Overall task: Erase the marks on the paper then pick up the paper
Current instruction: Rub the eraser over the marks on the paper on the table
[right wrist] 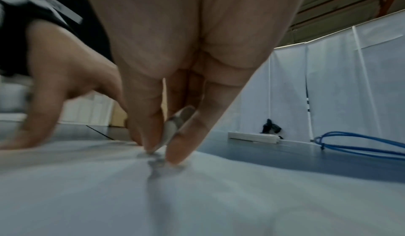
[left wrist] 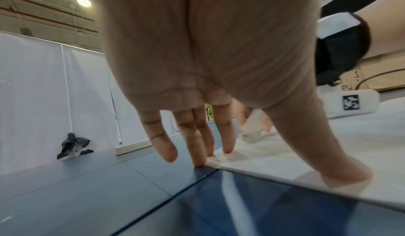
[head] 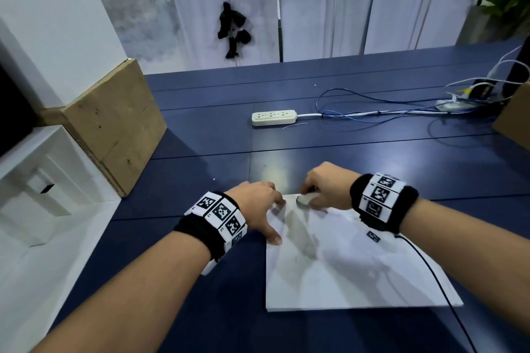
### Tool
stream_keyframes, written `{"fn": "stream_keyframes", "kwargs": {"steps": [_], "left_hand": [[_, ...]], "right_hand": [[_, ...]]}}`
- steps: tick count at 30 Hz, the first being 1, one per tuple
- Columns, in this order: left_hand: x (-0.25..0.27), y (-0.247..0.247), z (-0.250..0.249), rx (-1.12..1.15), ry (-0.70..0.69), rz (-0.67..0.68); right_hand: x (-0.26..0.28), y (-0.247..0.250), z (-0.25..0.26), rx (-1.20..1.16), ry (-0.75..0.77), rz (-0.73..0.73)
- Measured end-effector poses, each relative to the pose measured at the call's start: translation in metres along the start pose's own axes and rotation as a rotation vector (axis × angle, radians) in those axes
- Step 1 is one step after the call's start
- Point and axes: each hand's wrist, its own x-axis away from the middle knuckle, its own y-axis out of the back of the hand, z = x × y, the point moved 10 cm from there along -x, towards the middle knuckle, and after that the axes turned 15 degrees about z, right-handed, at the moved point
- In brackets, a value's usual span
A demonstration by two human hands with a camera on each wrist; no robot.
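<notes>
A white sheet of paper (head: 352, 272) lies flat on the dark blue table (head: 200, 281). My left hand (head: 259, 205) presses its far left corner with straight, spread fingers; the thumb lies on the left edge. In the left wrist view those fingertips (left wrist: 228, 146) touch the paper (left wrist: 295, 154) at that corner. My right hand (head: 324, 188) pinches a small white eraser (head: 305, 199) between thumb and fingers near the paper's far edge. The right wrist view shows the eraser (right wrist: 177, 123) tip down on the paper (right wrist: 197, 201), with faint grey smudges (right wrist: 156, 164) under it.
Beyond the paper lie a white power strip (head: 274, 118) and blue cables (head: 372, 116). A cardboard box (head: 114, 123) and white boxes (head: 37, 180) stand at the left. Another cardboard box (head: 516, 129) is at the right edge. A black wrist cable (head: 430, 269) crosses the paper.
</notes>
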Motion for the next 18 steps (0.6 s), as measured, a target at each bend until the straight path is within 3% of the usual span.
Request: {"fn": "stream_keyframes", "kwargs": {"steps": [5,9,12,18], "left_hand": [[0.001,-0.003,0.009,0.095,-0.025,-0.064],[0.003,-0.007,0.011,0.109,-0.045,-0.085],[0.005,-0.015,0.015,0.134,-0.039,-0.078],[0.005,-0.022,0.018,0.199,-0.046,-0.058]], "right_hand": [[0.025,-0.031,0.022,-0.100,0.089,0.247],[0.005,0.003,0.006,-0.093,0.003,0.036],[0.001,0.007,-0.003,-0.082,-0.010,-0.030],[0.022,-0.026,0.016,-0.079,0.057,0.143]]}}
